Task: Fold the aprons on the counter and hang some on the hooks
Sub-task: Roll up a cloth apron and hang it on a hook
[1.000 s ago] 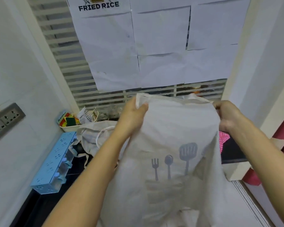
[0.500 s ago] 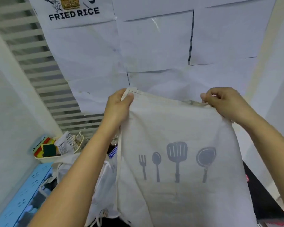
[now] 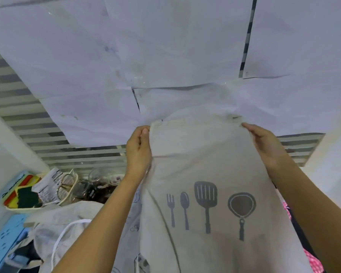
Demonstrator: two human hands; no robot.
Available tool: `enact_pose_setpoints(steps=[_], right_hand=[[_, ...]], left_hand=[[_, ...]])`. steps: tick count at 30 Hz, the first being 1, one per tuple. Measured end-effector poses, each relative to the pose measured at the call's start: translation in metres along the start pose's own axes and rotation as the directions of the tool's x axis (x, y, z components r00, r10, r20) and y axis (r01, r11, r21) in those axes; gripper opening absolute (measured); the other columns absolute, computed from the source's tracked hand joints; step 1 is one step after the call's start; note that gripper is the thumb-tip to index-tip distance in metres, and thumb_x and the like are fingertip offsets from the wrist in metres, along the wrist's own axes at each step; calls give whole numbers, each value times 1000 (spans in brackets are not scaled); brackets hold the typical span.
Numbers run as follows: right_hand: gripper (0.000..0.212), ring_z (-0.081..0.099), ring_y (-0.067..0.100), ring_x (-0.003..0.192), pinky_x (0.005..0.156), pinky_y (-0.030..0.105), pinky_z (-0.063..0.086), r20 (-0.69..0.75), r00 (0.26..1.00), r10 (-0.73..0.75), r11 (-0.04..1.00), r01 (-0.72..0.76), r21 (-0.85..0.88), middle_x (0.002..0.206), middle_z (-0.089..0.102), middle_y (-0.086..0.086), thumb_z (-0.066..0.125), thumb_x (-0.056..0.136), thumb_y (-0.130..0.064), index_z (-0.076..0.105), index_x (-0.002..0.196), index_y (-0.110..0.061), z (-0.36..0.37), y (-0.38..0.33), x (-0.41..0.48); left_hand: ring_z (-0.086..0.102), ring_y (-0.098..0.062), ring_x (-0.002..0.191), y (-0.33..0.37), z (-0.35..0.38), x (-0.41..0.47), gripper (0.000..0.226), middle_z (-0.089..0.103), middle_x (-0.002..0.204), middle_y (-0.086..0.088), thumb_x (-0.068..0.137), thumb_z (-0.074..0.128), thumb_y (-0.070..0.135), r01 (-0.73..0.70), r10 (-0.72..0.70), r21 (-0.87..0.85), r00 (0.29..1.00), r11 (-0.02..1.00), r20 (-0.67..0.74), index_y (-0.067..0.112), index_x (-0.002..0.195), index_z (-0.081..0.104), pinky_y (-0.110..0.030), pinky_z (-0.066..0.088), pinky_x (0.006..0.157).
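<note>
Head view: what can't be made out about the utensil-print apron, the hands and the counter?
- Utensil-print apron: hem cut off by the bottom edge.
- Left hand and right hand: fingers behind the cloth hidden.
- Counter surface: hidden under the held apron, arms and heaped aprons.
- Hooks: none in view.
- Glass jars: labels blurred.

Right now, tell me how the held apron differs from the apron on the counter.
The held apron hangs spread, its top corners pinched by the left hand and right hand; the counter apron lies crumpled. The held apron bears grey utensil prints; the counter apron shows none. Both are pale cloth.
</note>
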State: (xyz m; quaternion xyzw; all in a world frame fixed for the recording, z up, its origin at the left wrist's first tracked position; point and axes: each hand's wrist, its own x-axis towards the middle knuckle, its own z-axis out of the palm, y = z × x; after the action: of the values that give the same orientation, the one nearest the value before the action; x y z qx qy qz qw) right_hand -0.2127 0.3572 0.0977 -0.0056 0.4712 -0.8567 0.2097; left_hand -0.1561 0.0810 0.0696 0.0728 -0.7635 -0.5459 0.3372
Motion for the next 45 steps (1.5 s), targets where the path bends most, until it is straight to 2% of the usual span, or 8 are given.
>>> enact_pose_setpoints(steps=[7,15,19,26,30,36,40,45], right_hand=[[25,63,26,79,75,38,52,-435,901,3,824,-249,-509,85,67,9,59,90,-30,63,92,-5,-48,41,83],[31,54,22,69,58,28,37,-188,948,-255,400,-73,-913,69,59,5,49,98,-22,59,70,-13,-79,81,100],[11,52,15,77,67,25,38,-96,858,-505,224,23,-974,87,56,-2,49,98,-26,56,97,-17,-75,86,80],[20,60,14,79,74,25,44,181,974,-136,-37,178,-983,87,65,-3,44,99,-33,60,96,-22,-64,155,-10],[32,63,19,104,85,29,52,268,963,-41,-158,259,-953,120,63,-3,48,88,-29,63,115,-21,-79,212,-44],[66,-3,26,148,118,35,2,242,965,98,-273,260,-926,160,-2,5,45,97,-28,11,153,-19,-73,244,-68],[66,9,37,146,119,42,10,236,971,-41,-221,222,-950,157,13,11,38,92,-34,13,151,-20,-68,254,-82],[72,31,39,136,110,51,31,195,914,-356,-211,124,-970,147,34,24,73,73,-4,44,138,-6,-74,243,-99]], left_hand=[[39,-7,58,-67,18,11,16,45,67,1,93,60,34,160,-179,172,978,972,102,20,87,59,-20,33,54],[53,-10,88,-119,29,-11,33,58,100,0,87,69,20,201,-253,338,960,919,118,11,117,57,-23,41,79],[52,-12,89,-104,13,-43,37,54,103,2,82,74,28,190,-218,383,975,904,31,15,111,53,-20,42,76],[54,-8,75,-114,-51,-125,46,58,84,4,74,76,47,439,-700,693,702,572,133,15,95,50,-14,36,58],[50,-7,60,-116,-67,-153,36,55,64,7,76,79,37,489,-735,626,645,608,210,15,70,51,-17,35,55],[60,-22,70,-99,-82,-162,24,66,75,-13,90,65,19,683,-788,394,547,615,282,8,70,58,-32,48,72],[55,-21,69,-80,-108,-142,21,61,76,-11,95,57,20,649,-717,357,691,672,92,9,77,57,-29,40,65],[57,-26,76,-86,-163,-86,17,61,74,-4,87,68,24,358,-490,678,872,642,4,12,77,61,-30,38,66]])
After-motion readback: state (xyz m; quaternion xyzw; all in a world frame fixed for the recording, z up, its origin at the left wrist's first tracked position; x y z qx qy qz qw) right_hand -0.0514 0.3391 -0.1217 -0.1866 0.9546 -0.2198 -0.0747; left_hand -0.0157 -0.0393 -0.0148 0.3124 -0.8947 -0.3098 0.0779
